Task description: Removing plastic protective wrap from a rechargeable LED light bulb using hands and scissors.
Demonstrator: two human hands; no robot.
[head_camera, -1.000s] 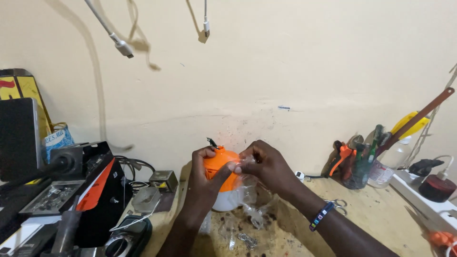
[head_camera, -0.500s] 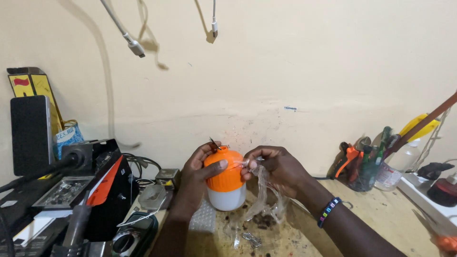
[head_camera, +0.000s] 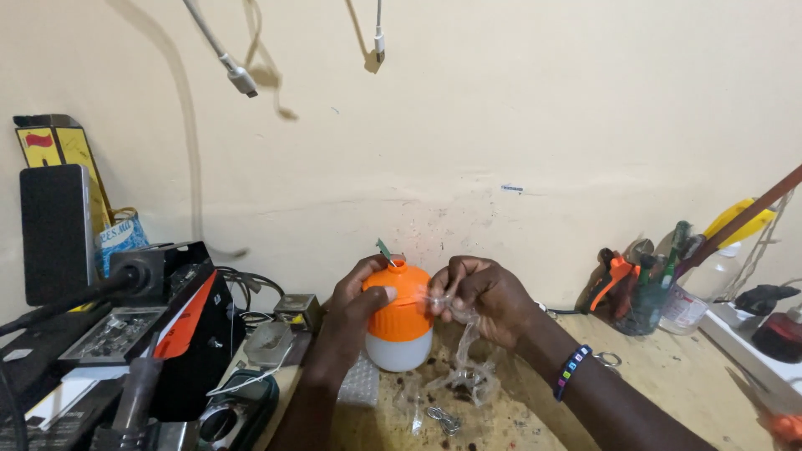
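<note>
At the far left a black box-shaped device (head_camera: 57, 234) stood upright against the cream wall (head_camera: 501, 108), with a yellow carton (head_camera: 63, 150) behind it; below lay black and orange equipment (head_camera: 167, 326) and tangled cables (head_camera: 246, 288); two cable plugs (head_camera: 241, 81) dangled from above. Near the middle, the left hand (head_camera: 359, 305) was wrapped around an orange and white bulb-shaped lamp (head_camera: 398, 321), thumb pressed on its orange top, holding it upright just over the wooden bench (head_camera: 668, 376); the right hand (head_camera: 480, 296), fingers pinched together, gripped a strip of clear plastic wrap (head_camera: 464, 359) that touched the lamp's side and trailed down to the bench; a beaded bracelet (head_camera: 571, 372) circled that wrist. Further right a cup of hand tools (head_camera: 639, 288), with orange-handled pliers among them, stood beside a clear bottle (head_camera: 697, 296).
</note>
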